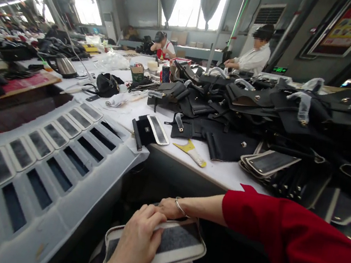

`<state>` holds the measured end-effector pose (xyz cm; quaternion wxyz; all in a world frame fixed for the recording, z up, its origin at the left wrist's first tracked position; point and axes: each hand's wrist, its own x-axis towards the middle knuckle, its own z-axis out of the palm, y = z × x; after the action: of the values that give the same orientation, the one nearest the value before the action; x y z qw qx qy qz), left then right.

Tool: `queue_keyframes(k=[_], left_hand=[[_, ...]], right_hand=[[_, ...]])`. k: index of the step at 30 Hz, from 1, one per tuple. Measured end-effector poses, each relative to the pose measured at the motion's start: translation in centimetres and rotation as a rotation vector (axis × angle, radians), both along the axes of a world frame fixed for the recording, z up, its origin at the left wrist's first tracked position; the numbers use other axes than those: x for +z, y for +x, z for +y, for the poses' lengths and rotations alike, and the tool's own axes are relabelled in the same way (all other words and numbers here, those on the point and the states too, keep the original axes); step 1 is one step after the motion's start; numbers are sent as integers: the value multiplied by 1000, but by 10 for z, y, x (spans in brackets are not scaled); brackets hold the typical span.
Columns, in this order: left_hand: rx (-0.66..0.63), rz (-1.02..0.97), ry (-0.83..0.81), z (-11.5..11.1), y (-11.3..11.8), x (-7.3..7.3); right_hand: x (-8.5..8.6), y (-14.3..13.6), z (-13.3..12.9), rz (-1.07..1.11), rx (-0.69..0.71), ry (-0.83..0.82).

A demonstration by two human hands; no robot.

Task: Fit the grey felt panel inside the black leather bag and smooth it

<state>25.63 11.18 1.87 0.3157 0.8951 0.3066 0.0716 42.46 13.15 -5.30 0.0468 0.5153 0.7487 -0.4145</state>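
Observation:
A dark panel with a pale border [176, 240] lies across a dark bag-like piece at the bottom centre. My left hand [139, 238] rests on top of the panel, its fingers curled over the upper edge. Beside it, my right hand [169, 207] reaches in from the right and is pressed at the panel's far edge, its fingers bent and partly hidden behind my left hand. What the fingertips pinch, apart from the panel's edge, is too hidden to tell.
Pale-bordered panels [39, 143] line a grey slotted rack [96, 194] at left. The white table [219, 169] holds a black open piece [145, 130], a yellow-and-white tool [190, 151] and black bags [268, 107]. Two people [254, 57] are at the back.

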Motion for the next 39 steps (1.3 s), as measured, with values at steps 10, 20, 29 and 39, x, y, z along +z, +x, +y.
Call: queue_keyframes(k=[10, 20, 29, 39], left_hand=[[16, -65, 37, -8, -9, -12], [254, 56, -113, 18, -28, 8], [352, 136, -244, 30, -48, 0], [347, 144, -257, 31, -49, 3]], right_hand=[[25, -10, -13, -198, 156, 131], [33, -15, -16, -251, 175, 221], [34, -19, -16, -222, 230, 256], [25, -17, -14, -140, 232, 252]])
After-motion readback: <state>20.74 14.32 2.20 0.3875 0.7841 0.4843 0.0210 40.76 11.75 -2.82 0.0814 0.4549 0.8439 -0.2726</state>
